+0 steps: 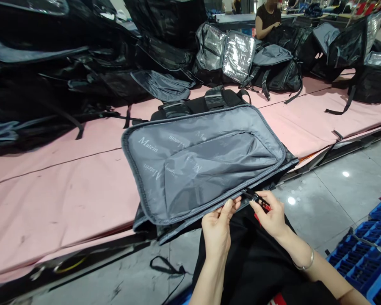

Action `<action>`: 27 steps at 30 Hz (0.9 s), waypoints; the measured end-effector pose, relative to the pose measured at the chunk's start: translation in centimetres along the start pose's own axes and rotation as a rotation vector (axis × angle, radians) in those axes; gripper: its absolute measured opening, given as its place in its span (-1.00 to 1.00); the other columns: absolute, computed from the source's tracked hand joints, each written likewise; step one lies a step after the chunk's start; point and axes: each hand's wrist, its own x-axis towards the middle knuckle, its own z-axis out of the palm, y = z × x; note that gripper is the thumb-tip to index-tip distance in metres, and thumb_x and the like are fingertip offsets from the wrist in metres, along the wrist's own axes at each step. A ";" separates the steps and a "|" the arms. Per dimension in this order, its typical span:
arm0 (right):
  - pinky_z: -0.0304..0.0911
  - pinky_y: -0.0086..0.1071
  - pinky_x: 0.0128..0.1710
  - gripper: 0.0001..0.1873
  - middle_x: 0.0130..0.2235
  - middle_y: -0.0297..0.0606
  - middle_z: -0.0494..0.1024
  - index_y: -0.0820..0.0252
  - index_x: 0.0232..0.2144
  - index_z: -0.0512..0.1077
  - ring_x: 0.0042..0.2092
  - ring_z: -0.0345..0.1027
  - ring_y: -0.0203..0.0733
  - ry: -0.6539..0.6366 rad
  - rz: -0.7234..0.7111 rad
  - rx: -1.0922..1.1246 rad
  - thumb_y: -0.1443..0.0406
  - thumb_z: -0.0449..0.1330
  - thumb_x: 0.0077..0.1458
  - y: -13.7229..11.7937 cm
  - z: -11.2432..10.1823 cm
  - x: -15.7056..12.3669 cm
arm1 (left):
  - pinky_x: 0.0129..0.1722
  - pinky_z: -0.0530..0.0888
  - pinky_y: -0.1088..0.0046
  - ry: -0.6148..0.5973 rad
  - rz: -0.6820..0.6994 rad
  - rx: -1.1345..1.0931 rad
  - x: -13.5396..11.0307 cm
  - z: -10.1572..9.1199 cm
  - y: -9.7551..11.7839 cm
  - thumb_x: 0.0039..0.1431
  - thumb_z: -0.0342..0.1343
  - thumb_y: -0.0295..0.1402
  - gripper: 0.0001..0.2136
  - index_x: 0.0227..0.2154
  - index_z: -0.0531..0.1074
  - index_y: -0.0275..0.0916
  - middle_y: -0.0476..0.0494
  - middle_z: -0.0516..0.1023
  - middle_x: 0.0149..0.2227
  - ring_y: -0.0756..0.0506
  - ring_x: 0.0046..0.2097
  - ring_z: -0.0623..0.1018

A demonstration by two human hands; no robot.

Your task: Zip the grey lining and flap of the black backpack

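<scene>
A backpack [209, 165] lies on the pink-covered table with its grey printed lining facing up. Its near edge sticks out past the table's front edge. My left hand [220, 218] is closed on the seam at that edge, thumb on top. Just to its right, my right hand [271, 214] grips small black-and-red snips [254, 197]. Their black tips touch or nearly touch the seam; whether the blades are parted I cannot make out. Behind the lining, the backpack's dark padded straps [206, 101] show.
Several black bags are heaped at the left [66, 80], and more lie along the back, including one with silver lining [238, 55]. Another person [268, 21] is at the far side. Blue plastic pallets [358, 250] rest on the floor at right; a black strap [165, 266] is below the table.
</scene>
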 end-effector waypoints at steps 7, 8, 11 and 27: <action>0.21 -0.45 -0.46 -0.83 -0.46 -0.36 0.41 0.17 -0.29 0.32 -0.46 0.28 -0.31 0.080 0.067 0.307 0.23 0.18 0.06 1.9 2.8 -1.3 | -0.16 0.51 0.27 -0.036 -0.056 -0.055 0.0 -0.1 0.4 -0.22 0.33 -0.33 -0.75 -0.44 0.51 -0.35 -0.18 0.59 -0.36 -0.18 -0.24 0.57; 0.22 -0.45 -0.45 -0.83 -0.45 -0.36 0.41 0.17 -0.29 0.31 -0.45 0.28 -0.31 0.089 0.058 0.312 0.24 0.18 0.06 2.0 3.0 -1.3 | -0.16 0.50 0.27 -0.040 -0.064 -0.067 0.0 -0.1 0.4 -0.22 0.33 -0.34 -0.76 -0.44 0.51 -0.35 -0.18 0.59 -0.35 -0.18 -0.23 0.57; 0.23 -0.43 -0.42 -0.82 -0.44 -0.35 0.41 0.17 -0.28 0.30 -0.44 0.29 -0.30 0.100 0.026 0.310 0.24 0.18 0.07 2.1 3.2 -1.2 | -0.16 0.50 0.25 -0.036 -0.075 -0.113 0.1 0.1 0.5 -0.19 0.31 -0.34 -0.78 -0.45 0.50 -0.35 -0.19 0.58 -0.37 -0.16 -0.24 0.56; 0.21 -0.45 -0.45 -0.82 -0.47 -0.38 0.38 0.15 -0.32 0.33 -0.43 0.28 -0.30 0.034 0.048 0.420 0.19 0.18 0.05 1.6 2.7 -0.8 | -0.44 0.44 0.52 -0.024 0.862 1.004 -0.5 -1.0 -0.1 0.10 0.10 -0.35 -0.82 -0.23 0.48 -0.22 -0.06 0.58 -0.42 0.01 -0.49 0.52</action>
